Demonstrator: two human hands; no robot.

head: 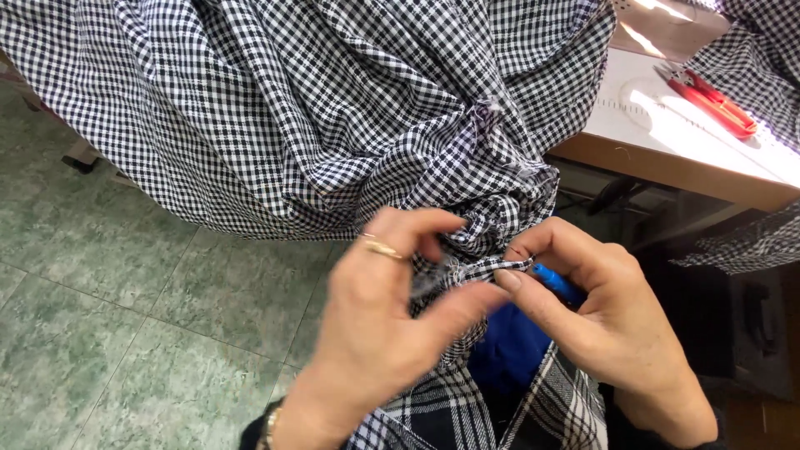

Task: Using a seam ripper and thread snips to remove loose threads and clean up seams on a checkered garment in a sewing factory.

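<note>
Left hand (pixel 379 321) was closed in a pinch, thumb and fingers gripping a bunched fold of the checked cloth (pixel 333 108) at its frayed edge; a gold ring (pixel 381 247) showed on one finger and a bracelet (pixel 268 427) at the wrist. Right hand (pixel 604 312) was also closed, forefinger and thumb pressed on the same edge of cloth just beside the left fingertips, with a small blue tool (pixel 557 283) held under the curled fingers; only its handle showed, so its kind could not be told with certainty. The two hands were nearly touching, cloth drawn taut between them. Loose threads stood out at the pinched spot. Judged step: working at a seam or stray threads along the cloth edge, the hold already set and the tool not yet seen to engage. The next move appeared to call for keeping the fold taut with the left hand and bringing the tool tip precisely to the thread without catching the weave. The cloth hung in a large gathered mass above the hands, falling from the table (pixel 667 158) at upper right down toward the lap. Red snips (pixel 712 102) lay near the table's far right part, well apart from the hands. Green tiled floor (pixel 125 317) lay below at left.
</note>
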